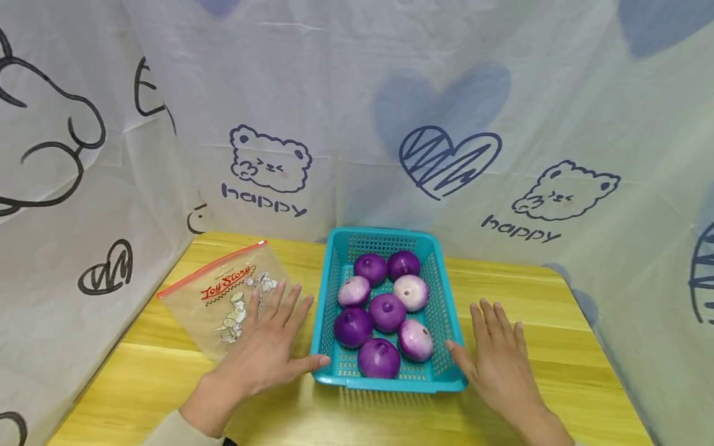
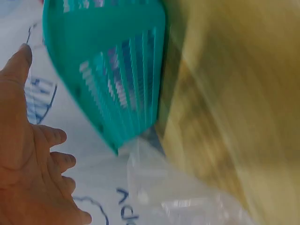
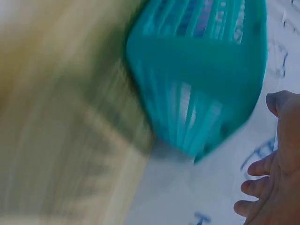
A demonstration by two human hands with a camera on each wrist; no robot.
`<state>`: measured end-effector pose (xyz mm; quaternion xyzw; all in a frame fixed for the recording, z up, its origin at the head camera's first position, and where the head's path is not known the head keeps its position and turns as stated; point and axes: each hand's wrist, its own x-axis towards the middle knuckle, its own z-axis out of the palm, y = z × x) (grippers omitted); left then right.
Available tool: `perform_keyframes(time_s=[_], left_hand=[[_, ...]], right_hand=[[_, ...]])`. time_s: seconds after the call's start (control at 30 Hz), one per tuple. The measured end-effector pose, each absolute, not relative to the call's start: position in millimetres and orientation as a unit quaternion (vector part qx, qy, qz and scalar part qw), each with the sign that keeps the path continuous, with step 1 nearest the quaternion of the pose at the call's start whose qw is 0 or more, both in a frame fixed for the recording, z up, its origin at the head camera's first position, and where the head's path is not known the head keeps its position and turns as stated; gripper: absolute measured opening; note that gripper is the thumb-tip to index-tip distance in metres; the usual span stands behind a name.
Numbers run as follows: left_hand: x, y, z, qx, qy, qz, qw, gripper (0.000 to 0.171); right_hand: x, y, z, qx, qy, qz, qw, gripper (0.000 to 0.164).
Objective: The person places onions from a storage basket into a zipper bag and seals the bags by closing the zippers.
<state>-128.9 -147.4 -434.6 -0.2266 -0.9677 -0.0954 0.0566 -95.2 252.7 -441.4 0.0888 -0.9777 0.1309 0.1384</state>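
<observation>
A teal plastic basket (image 1: pixel 385 385) stands on the table with several purple onions (image 1: pixel 387 312) in it, some of them showing pale ends. To its left is my left hand (image 1: pixel 262 350), fingers spread, partly covering a clear zip bag (image 1: pixel 223 297) with a red strip. The left thumb is at the basket's front left corner; whether it touches the rim, I cannot tell. My right hand (image 1: pixel 502 365) extends on the other side, its thumb close to the right rim. Both wrist views show the basket's slotted walls (image 2: pixel 119 89) beside hands holding nothing.
The yellow wooden table (image 1: pixel 546 322) has a rounded far right corner. Behind it and at the sides hangs a white cloth (image 1: pixel 351 179) printed with hearts, bears and the word "happy". The bag lies flat near the table's left edge.
</observation>
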Motion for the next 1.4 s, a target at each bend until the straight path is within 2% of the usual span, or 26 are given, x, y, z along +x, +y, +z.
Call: perform_keyframes(time_s=[0.17,0.33,0.63,0.97,1.27,1.4], left_hand=[[-128.1,-135.2,-444.5,-0.258,-0.961,-0.09,0.052,0.113],[-132.6,-129.8,-449.0,-0.259,-0.96,-0.102,0.025,0.118],[-137.4,-101.3,-450.6,-0.271,-0.954,-0.122,-0.034,0.121],[-143.9,-48.4,-456.9,-0.3,-0.946,-0.119,-0.033,0.118],[-144.8,6.1,-459.5,-0.324,-0.942,-0.083,-0.013,0.114],[-145.5,26.8,-459.9,-0.342,-0.937,-0.077,-0.011,0.105]], right_hand=[[-86.2,224.3,-450.5,0.143,-0.971,0.137,0.134,0.079],[-82.9,216.4,-459.4,0.14,-0.974,0.139,0.108,0.073],[-76.3,241.1,-452.6,0.114,-0.98,0.132,0.099,0.069],[-76.4,270.4,-449.1,0.058,-0.988,0.119,0.08,0.067],[-74.0,253.1,-454.1,0.058,-0.984,0.118,0.118,0.06],[-74.6,245.9,-459.9,0.074,-0.978,0.117,0.153,0.056]])
